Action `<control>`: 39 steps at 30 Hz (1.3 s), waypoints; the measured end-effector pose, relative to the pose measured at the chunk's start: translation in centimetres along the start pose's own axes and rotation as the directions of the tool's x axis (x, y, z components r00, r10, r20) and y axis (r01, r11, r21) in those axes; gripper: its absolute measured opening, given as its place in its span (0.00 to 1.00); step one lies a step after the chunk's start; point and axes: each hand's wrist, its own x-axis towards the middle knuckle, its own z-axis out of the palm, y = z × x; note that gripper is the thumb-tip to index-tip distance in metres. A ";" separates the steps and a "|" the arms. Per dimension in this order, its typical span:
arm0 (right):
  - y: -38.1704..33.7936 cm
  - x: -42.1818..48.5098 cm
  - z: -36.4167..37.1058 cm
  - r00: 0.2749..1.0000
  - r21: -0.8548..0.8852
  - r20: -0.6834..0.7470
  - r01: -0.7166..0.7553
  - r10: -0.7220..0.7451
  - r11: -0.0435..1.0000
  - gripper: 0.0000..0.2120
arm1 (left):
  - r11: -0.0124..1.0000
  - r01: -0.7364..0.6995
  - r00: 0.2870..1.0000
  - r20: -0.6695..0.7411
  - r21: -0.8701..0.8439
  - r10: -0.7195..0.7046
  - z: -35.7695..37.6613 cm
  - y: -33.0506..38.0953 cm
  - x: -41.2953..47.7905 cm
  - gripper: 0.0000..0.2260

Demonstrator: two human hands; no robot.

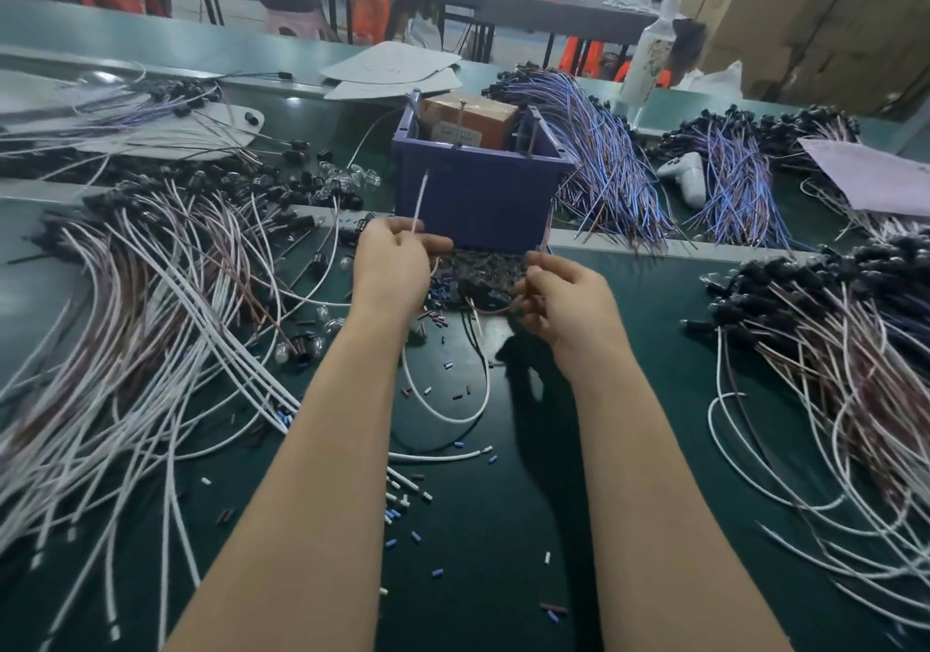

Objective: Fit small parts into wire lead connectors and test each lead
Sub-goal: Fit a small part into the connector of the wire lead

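Fingers of left hand (392,261) pinched a white wire (420,201) sticking up above them, fingers of right hand (571,299) gripped a brown wire (490,309) curling out beside them, blue box (478,193) just beyond both.

On the counter (528,525) the bin (483,198) stands at 12 o'clock, with a box (468,118) in it. Just before the bin, your left hand (390,264) at 11 holds a lead (420,198), and your right hand (563,299) at 1 holds a second lead (490,308). The left heap (151,309) lies at 9 o'clock, the right heap (830,349) at 3. Small parts (402,515) lie at 6.
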 end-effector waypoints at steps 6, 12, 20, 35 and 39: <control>0.1 0.7 0.7 0.993 0.111 0.018 0.112 -0.115 0.988 0.07 | 0.999 -0.023 0.998 -0.057 -0.047 0.021 -0.2 -1.0 -0.1 0.07; 1.2 1.0 1.2 0.975 0.108 0.008 0.219 -0.221 0.970 0.14 | 0.966 0.115 0.992 -0.027 -0.231 -0.125 0.6 -0.3 0.2 0.13; 0.6 0.9 1.7 0.886 -0.092 -0.051 0.455 -0.461 0.886 0.14 | 0.974 -0.077 0.997 -0.030 -0.212 0.072 1.3 1.3 0.2 0.09; 0.6 1.5 1.9 0.914 -0.142 -0.041 0.394 -0.403 0.908 0.16 | 0.983 -0.106 0.993 0.036 -0.147 0.112 1.6 1.4 1.0 0.09; 0.6 1.5 1.9 0.914 -0.143 -0.034 0.395 -0.403 0.907 0.15 | 0.983 -0.120 0.990 0.055 -0.141 0.129 1.6 1.5 1.0 0.09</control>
